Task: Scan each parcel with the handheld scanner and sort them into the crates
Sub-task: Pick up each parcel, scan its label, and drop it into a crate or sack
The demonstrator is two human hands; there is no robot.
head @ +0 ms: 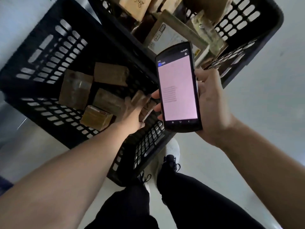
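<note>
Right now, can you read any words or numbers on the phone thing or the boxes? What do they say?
Nothing here reads clearly.
Scanner screen: grey lines of text and a small blue header, too blurred to read.
White label on the parcel in the far crate: print and symbols, too small to read.
Dark handwriting on the top box: cut off and illegible.
Parcels in the near crate: no readable print.

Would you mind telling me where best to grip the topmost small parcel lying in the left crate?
Probably across its two long sides, coming from above: the parcel lies flat with its broad face up, and the gaps beside it in the crate look free for fingers.
</note>
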